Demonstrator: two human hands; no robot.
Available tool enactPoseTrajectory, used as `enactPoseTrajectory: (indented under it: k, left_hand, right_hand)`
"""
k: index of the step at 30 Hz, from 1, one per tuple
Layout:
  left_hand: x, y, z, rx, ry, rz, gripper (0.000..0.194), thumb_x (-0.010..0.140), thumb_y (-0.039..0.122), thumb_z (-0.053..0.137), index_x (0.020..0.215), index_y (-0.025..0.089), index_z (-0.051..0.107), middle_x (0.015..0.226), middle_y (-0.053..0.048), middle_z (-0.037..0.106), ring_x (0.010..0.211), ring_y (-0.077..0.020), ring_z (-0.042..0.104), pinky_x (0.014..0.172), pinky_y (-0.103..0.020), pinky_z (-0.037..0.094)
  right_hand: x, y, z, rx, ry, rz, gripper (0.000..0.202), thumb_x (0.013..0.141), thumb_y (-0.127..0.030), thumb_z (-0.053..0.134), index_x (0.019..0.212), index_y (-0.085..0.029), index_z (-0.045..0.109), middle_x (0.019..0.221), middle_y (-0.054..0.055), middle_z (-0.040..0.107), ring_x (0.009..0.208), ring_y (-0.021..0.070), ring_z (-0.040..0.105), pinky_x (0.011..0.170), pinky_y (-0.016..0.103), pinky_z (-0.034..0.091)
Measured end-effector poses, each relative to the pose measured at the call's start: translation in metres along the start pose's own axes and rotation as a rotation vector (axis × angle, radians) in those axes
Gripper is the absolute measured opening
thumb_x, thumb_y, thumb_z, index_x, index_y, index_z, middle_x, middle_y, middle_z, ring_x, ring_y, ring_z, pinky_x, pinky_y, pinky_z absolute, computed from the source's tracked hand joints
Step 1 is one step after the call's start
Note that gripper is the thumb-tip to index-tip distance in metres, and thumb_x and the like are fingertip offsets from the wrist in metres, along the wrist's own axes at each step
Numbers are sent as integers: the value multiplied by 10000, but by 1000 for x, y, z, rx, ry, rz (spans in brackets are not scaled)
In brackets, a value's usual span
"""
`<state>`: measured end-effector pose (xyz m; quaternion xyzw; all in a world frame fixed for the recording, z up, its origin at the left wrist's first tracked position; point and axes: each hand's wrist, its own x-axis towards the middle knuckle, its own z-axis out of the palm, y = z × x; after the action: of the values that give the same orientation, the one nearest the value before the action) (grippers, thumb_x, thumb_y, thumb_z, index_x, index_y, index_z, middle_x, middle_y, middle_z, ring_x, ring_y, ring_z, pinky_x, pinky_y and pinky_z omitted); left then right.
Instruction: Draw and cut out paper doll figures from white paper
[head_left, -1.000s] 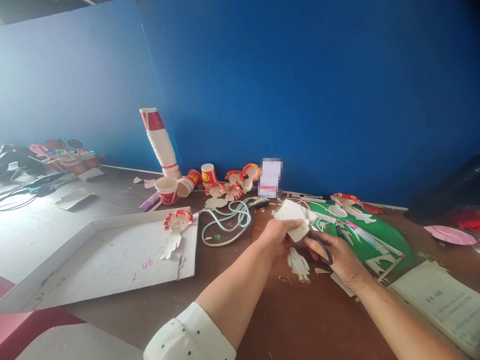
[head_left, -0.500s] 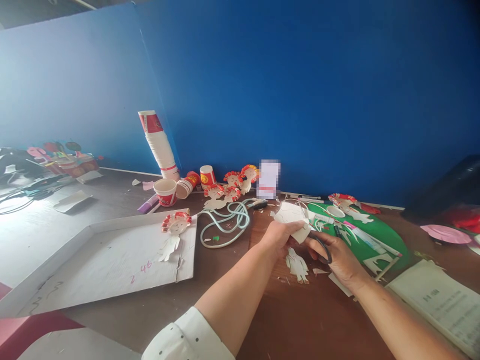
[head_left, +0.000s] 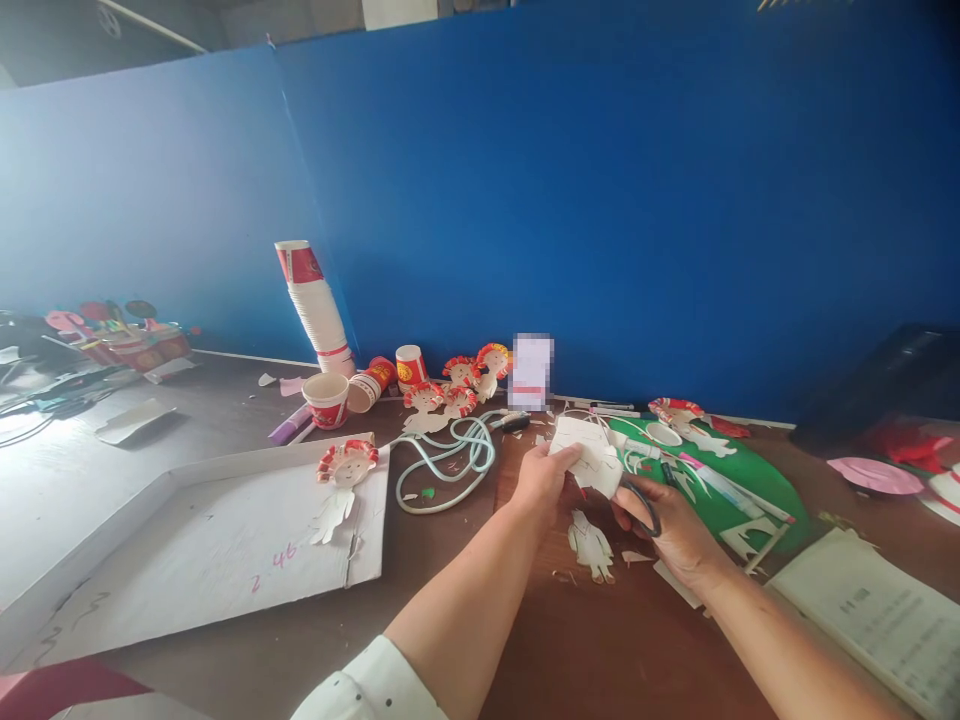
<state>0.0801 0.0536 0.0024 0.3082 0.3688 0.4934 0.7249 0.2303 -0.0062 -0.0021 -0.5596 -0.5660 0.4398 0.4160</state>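
Hanging above the tabletop (head_left: 600,650), the white paper (head_left: 585,450) is pinched between the thumb and fingers of the nearly closed left hand (head_left: 541,480), probably to steady it beside the scissors (head_left: 643,508). The right hand (head_left: 679,535) curls round their dark handle; the blades' opening cannot be told. A paper figure (head_left: 590,547) lies just nearer the person, seemingly within easy reach. Beyond, a green sheet (head_left: 776,490) bears pens, perhaps keeping them together.
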Motion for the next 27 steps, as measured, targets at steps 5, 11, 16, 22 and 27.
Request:
enactPoseTrajectory:
  k: [5, 11, 16, 22, 27]
  left_hand:
    - [-4, 2, 2, 16, -46, 7, 237, 619, 270, 726, 776, 111, 647, 657, -47, 616, 539, -108, 520, 558, -238, 418]
    - [-7, 1, 5, 87, -101, 19, 289, 601, 292, 740, 806, 103, 663, 695, -62, 624, 569, -118, 531, 571, -246, 414]
    - [-5, -2, 3, 139, -170, 42, 328, 636, 299, 712, 884, 90, 662, 737, -74, 636, 581, -117, 536, 560, -240, 415]
    - [-5, 0, 0, 147, -180, 51, 417, 628, 347, 749, 952, 98, 665, 833, -99, 659, 634, -138, 571, 572, -249, 438]
    - [-5, 0, 2, 112, -144, 35, 393, 619, 340, 764, 915, 99, 673, 832, -101, 668, 635, -140, 586, 610, -259, 455]
  right_hand:
    - [2, 6, -2, -2, 11, -9, 383, 790, -518, 543, 573, -205, 508, 524, -29, 492, 499, 123, 373, 478, 254, 251]
    - [3, 6, -4, -18, 41, 3, 394, 758, -558, 541, 580, -208, 504, 545, -16, 509, 513, 134, 397, 480, 260, 265]
    - [3, 8, -4, 51, 38, 5, 372, 756, -513, 564, 567, -196, 510, 537, -16, 499, 505, 123, 370, 480, 264, 254]
    - [4, 8, -5, 39, 24, -30, 356, 779, -463, 558, 548, -198, 497, 516, -20, 491, 503, 126, 380, 491, 271, 261]
    - [3, 7, -4, -26, 19, -27, 384, 779, -508, 531, 546, -205, 493, 516, -18, 489, 505, 132, 386, 505, 274, 275]
